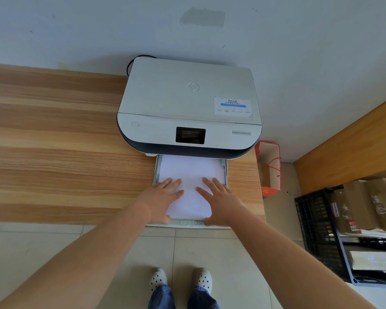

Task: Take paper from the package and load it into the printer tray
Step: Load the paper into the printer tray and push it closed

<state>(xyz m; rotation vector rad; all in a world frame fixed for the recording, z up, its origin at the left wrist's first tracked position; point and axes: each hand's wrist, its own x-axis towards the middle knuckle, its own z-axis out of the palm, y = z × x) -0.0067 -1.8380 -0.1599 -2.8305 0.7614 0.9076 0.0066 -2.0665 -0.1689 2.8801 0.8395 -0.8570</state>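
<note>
A white printer [188, 103] with a dark screen stands on the wooden table [54, 141] against the wall. Its paper tray [185, 223] is pulled out toward me at the front. A stack of white paper [191, 168] lies in the tray. My left hand [163, 197] rests flat on the left part of the paper, fingers spread. On the right part lies my right hand [221, 199], flat as well, its thumb near the tray's front edge. Neither hand grips anything. No paper package is in view.
A red paper bag [270, 168] stands on the floor right of the table. Further right sit a black crate [316, 228] and cardboard boxes [366, 204]. A black cable [134, 61] loops behind the printer. My feet in white clogs [181, 279] stand on tiled floor.
</note>
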